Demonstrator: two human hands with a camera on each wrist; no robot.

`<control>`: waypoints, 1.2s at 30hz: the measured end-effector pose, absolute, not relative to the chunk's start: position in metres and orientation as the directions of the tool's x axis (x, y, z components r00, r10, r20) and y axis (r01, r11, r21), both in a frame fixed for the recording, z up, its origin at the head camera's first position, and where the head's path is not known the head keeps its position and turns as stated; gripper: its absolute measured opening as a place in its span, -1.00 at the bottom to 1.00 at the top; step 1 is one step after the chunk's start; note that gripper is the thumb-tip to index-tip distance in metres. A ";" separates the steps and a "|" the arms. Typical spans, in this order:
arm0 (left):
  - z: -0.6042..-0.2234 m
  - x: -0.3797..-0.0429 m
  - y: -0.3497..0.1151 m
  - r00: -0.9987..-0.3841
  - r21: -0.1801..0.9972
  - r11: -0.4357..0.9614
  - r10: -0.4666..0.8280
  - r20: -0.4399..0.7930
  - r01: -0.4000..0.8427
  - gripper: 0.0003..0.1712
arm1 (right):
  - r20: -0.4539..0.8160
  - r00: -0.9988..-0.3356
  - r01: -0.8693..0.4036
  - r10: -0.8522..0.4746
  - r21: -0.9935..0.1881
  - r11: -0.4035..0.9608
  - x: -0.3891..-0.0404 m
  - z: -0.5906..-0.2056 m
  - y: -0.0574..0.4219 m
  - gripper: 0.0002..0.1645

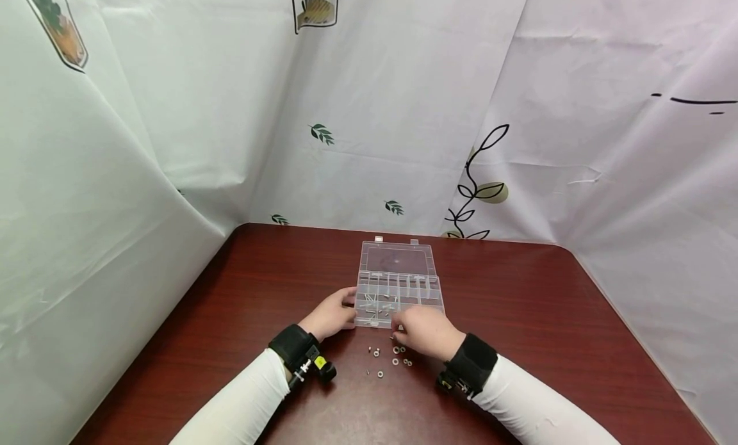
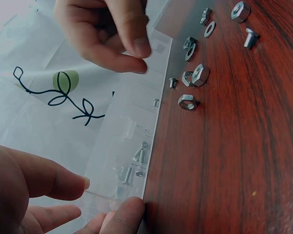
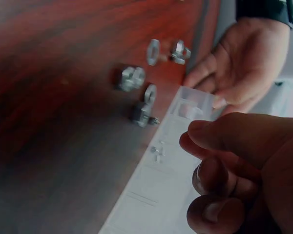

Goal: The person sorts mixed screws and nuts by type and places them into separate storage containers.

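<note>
A clear plastic organizer box (image 1: 410,299) stands on the table with its lid (image 1: 398,259) folded back. My left hand (image 1: 334,314) grips its left end, thumb at the front corner and fingers along the side. Several screws (image 2: 140,156) lie in the left compartments. My right hand (image 1: 429,330) hovers at the box's front right edge, fingers loosely bent, thumb and index tips close together with nothing visible between them. In front of the box lie loose hex nuts (image 2: 188,102), flat washers (image 2: 210,29) and small screws (image 2: 250,38).
The dark red wooden table (image 1: 519,298) extends around the box. White patterned cloth (image 1: 375,112) hangs behind it and on both sides. Each wrist wears a black strap (image 1: 474,362) with a small camera.
</note>
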State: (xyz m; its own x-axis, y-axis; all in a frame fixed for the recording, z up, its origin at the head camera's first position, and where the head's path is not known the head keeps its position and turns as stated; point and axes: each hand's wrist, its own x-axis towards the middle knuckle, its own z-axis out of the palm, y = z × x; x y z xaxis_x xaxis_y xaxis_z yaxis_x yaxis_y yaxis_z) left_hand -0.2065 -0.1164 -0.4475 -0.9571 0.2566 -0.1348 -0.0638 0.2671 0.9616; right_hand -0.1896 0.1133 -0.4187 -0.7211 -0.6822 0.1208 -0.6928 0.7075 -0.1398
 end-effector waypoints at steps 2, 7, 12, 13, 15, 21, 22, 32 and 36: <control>-0.448 -0.206 -0.116 -0.958 0.961 0.268 0.255 -0.134 -0.063 -0.29 | 0.118 -0.710 -0.704 -0.694 -0.117 0.701 -0.189 -0.421 0.113 -0.87; -0.447 -0.206 -0.116 -0.958 0.963 0.262 0.257 -0.123 -0.053 -0.28 | 0.114 -0.705 -0.709 -0.700 -0.073 0.701 -0.188 -0.428 0.112 -0.88; -0.444 -0.206 -0.116 -0.959 0.962 0.267 0.253 -0.127 -0.057 -0.28 | 0.122 -0.710 -0.702 -0.694 -0.037 0.712 -0.189 -0.431 0.110 -0.83; -0.444 -0.206 -0.116 -0.959 0.962 0.268 0.252 -0.129 -0.059 -0.28 | 0.121 -0.711 -0.701 -0.693 -0.032 0.713 -0.189 -0.432 0.110 -0.82; -0.445 -0.206 -0.116 -0.959 0.961 0.271 0.250 -0.133 -0.062 -0.28 | 0.117 -0.713 -0.698 -0.691 -0.028 0.715 -0.189 -0.433 0.109 -0.78; -0.448 -0.207 -0.116 -0.958 0.962 0.265 0.253 -0.134 -0.065 -0.28 | 0.129 -0.704 -0.704 -0.698 0.000 0.710 -0.189 -0.435 0.106 -0.71; -0.447 -0.207 -0.116 -0.958 0.962 0.264 0.253 -0.133 -0.064 -0.28 | 0.133 -0.701 -0.706 -0.700 0.006 0.708 -0.189 -0.435 0.106 -0.70; -0.447 -0.207 -0.116 -0.959 0.963 0.264 0.252 -0.132 -0.064 -0.28 | 0.160 -0.692 -0.710 -0.704 0.020 0.704 -0.185 -0.433 0.106 -0.69; -0.448 -0.207 -0.116 -0.960 0.961 0.269 0.250 -0.129 -0.059 -0.27 | 0.153 -0.703 -0.704 -0.695 -0.010 0.710 -0.184 -0.427 0.106 -0.73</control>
State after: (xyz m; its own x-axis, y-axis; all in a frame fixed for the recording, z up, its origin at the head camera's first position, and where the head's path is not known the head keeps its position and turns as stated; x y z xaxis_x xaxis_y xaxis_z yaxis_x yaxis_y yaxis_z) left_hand -0.2068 -0.1159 -0.4475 -0.9595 0.2504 -0.1289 -0.0590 0.2686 0.9614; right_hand -0.1845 0.1062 -0.4267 -0.7027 -0.6950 0.1525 -0.7043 0.7098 -0.0102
